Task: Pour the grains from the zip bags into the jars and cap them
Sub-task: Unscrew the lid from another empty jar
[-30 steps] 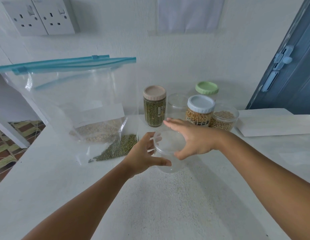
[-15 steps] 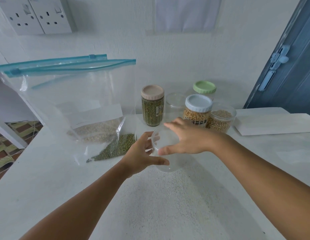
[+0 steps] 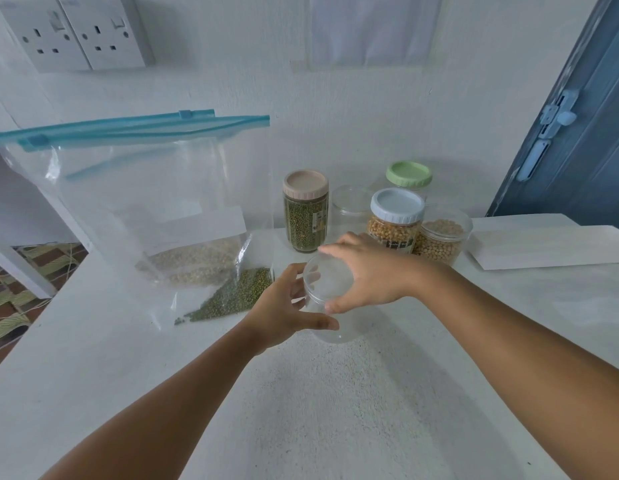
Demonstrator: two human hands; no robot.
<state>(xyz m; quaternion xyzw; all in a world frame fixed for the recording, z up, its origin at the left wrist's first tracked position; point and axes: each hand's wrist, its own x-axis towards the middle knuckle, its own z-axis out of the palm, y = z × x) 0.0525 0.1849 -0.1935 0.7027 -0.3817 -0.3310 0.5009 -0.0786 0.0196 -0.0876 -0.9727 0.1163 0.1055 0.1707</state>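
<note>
A clear empty jar [image 3: 330,327] stands on the white counter [image 3: 335,410] at centre. My left hand [image 3: 284,310] grips its side. My right hand [image 3: 367,275] grips the clear lid [image 3: 327,280] on top of it. Two zip bags with blue sliders lean against the wall at left: one [image 3: 194,261] holds pale grains, the other [image 3: 232,296] green beans. Behind the jar stand a beige-capped jar of green beans [image 3: 305,211], a blue-capped jar of corn [image 3: 395,220], an uncapped jar of yellow grains [image 3: 441,235], a clear empty jar [image 3: 348,209] and a green-capped jar [image 3: 409,176].
White paper [image 3: 543,242] lies on the counter at right. A blue door [image 3: 585,133] stands at far right. Wall sockets [image 3: 76,32] are mounted above the bags. The counter's left edge drops to a patterned floor [image 3: 10,306].
My right hand has turned on the lid, its fingers sweeping round toward the left. The left hand keeps its hold on the jar. The view shifted slightly.
</note>
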